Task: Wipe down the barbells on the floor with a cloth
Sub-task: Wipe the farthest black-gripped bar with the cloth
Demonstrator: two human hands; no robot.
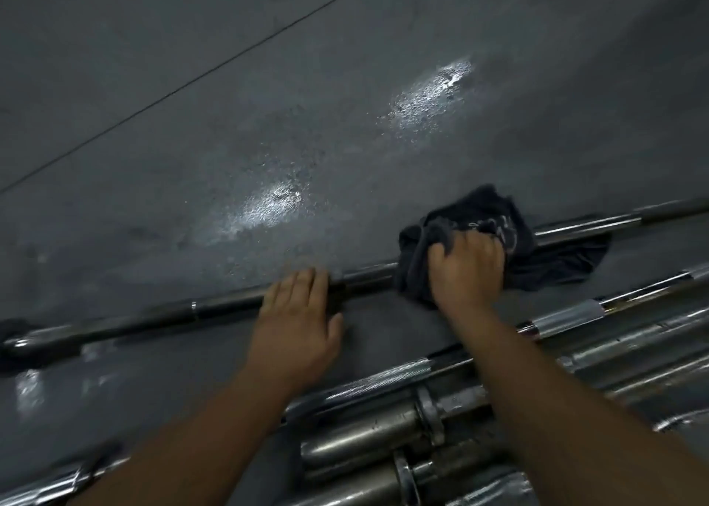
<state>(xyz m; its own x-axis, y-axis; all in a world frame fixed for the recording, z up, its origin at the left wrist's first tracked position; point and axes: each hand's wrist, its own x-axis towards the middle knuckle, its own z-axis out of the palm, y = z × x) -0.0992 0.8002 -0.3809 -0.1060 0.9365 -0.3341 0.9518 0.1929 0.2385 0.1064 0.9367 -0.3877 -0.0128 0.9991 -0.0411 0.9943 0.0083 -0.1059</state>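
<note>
Right hand (466,271): closed on the cloth (514,229); the fingers are curled into the bunched fabric and press it down on the bar (368,275).
Left hand (297,325): flat and relaxed, fingers straight; the fingertips lie over the bar, the palm is toward the floor (268,121); it holds nothing and seems only to steady the bar.
Cloth: dark and crumpled; it sits over the bar under the right hand; a loose flap lies on the floor to the right of that hand.
Bar: long, on the floor, running from lower left to upper right; it lies apart from the other bars.
Other bars (498,421): packed close together near the person, under the right forearm; no cloth touches them.
Shiny patches (429,95): two, on the floor beyond the bar; wet or only lamp light, I cannot tell.
Risk, rolling: the bar is round; a hard push may roll it away, because the left hand only rests on it.
Risk, fingers: a stroke to the left would bring the cloth against the left fingertips.
Risk, dirt: the loose flap may drag on the floor and carry grit back onto the bar.
Risk, missed side: the underside probably gets no contact unless the bar is turned.
</note>
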